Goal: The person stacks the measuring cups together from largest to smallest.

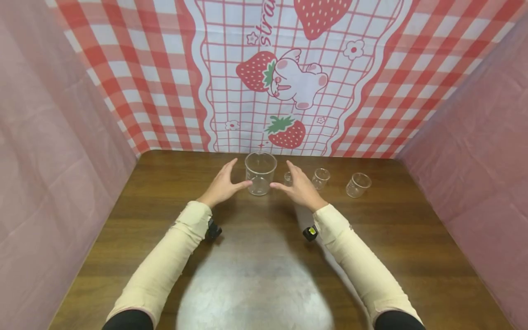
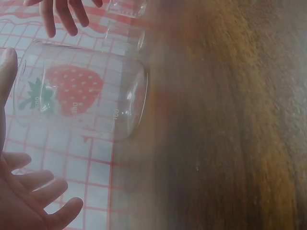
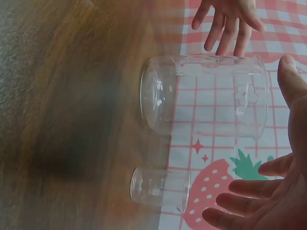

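A large clear glass beaker [image 1: 261, 173] stands upright on the wooden table near its back edge. On its left side my left hand [image 1: 222, 187] is held with fingers spread and thumb reaching toward the glass. Mirroring it, my right hand [image 1: 304, 187] is spread at the beaker's right side. In both wrist views a gap shows between the fingers and the beaker wall [image 3: 206, 96]. White volume marks run along the glass [image 2: 76, 103]. Just behind my right hand, partly covered by it, is a small glass beaker [image 1: 287, 178].
Two more small beakers stand to the right, one in the middle [image 1: 321, 178] and a slightly larger one [image 1: 358, 185] farther out. A strawberry-print cloth [image 1: 284, 91] hangs behind the table [image 1: 255, 256]. Pink curtains [image 1: 474, 137] close off both sides.
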{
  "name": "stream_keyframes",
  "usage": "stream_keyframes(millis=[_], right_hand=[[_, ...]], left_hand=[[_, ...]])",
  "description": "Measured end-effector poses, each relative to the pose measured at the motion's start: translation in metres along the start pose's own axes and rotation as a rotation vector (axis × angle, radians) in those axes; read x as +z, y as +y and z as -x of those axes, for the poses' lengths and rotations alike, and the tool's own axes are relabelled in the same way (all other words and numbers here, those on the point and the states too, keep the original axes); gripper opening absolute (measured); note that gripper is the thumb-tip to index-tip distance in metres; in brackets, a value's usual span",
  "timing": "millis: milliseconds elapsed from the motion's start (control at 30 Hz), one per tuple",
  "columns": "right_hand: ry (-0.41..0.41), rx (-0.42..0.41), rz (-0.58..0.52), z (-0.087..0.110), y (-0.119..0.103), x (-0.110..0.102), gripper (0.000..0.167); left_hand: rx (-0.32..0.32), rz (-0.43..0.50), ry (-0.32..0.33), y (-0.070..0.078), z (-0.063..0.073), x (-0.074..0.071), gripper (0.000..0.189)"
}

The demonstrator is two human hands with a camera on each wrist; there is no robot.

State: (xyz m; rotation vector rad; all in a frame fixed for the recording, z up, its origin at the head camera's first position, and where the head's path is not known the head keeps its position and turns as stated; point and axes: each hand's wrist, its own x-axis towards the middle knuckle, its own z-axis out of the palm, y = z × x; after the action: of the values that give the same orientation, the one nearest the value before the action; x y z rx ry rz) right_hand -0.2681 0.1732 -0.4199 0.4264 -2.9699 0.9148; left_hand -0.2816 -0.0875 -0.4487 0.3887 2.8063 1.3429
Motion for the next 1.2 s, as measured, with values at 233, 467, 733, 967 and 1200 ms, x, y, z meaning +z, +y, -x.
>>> stream_keyframes(millis=[233, 467, 733, 967, 1200], right_hand=[[-0.023, 0.017, -0.035, -0.006, -0.004, 0.006, 0.102], [-0.015, 0.016, -0.06, -0.013, -0.002, 0.014, 0.101], [0.001, 0.003, -0.089, -0.019, -0.004, 0.018, 0.099], [0.015, -0.018, -0.123, -0.024, -0.007, 0.02, 0.093], [0.023, -0.034, -0.203, -0.028, -0.008, 0.025, 0.085]], left_hand=[[-0.026, 0.035, -0.009, 0.001, -0.004, 0.003, 0.101], [-0.046, 0.072, -0.036, 0.002, -0.008, 0.008, 0.101], [-0.058, 0.137, -0.046, 0.002, -0.014, 0.013, 0.099], [-0.062, 0.179, -0.045, 0.003, -0.02, 0.015, 0.096], [-0.065, 0.204, -0.061, 0.004, -0.023, 0.017, 0.092]])
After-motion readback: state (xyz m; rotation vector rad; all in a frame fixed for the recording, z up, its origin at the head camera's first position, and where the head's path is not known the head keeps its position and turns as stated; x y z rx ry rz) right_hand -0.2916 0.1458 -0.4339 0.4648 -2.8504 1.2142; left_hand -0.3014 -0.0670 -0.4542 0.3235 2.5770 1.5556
